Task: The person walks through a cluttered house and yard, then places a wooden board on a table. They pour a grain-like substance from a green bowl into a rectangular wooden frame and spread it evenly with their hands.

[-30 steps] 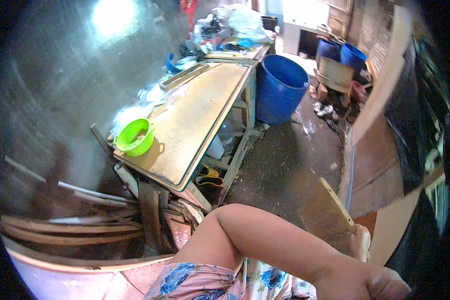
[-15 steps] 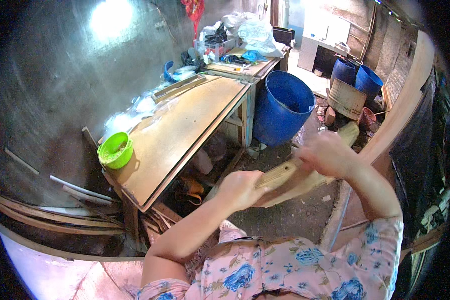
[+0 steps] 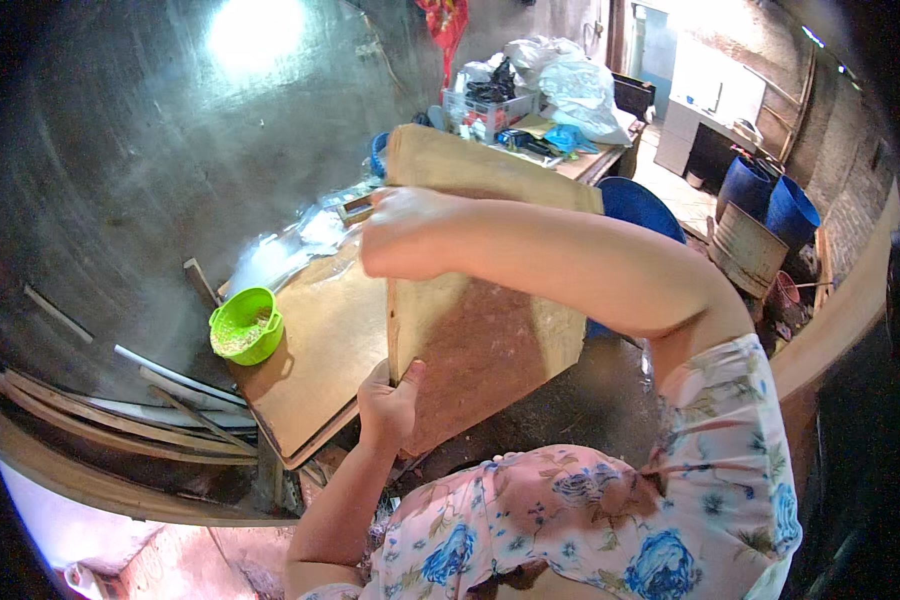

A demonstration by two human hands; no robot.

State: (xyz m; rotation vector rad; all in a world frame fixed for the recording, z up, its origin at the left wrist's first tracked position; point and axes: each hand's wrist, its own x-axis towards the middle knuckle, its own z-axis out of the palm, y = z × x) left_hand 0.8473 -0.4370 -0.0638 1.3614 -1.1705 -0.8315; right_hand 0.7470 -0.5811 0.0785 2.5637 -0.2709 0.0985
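A large flat wooden board (image 3: 500, 350) stands tilted up in front of me, its broad brown face toward me. It covers part of the table (image 3: 315, 340) and of a blue barrel behind. My left hand (image 3: 390, 405) grips the board's left edge low down, thumb on the near face. Higher on that same edge, my right hand (image 3: 405, 232) is closed, its arm reaching across the board; its fingertips are hidden. On the table's left end, apart from both hands, sits a bright green basin (image 3: 248, 328) with pale bits inside.
The blue barrel (image 3: 640, 208) is just behind the board's right side. Plastic bags (image 3: 580, 90) and a crate (image 3: 485, 112) crowd the far table. Long wooden strips (image 3: 120, 425) lie at the left. More blue barrels (image 3: 745, 188) stand far right.
The board has risen and swung from a low slant at my right to upright over the table's edge. My right hand has moved left and up; my left hand has shifted left.
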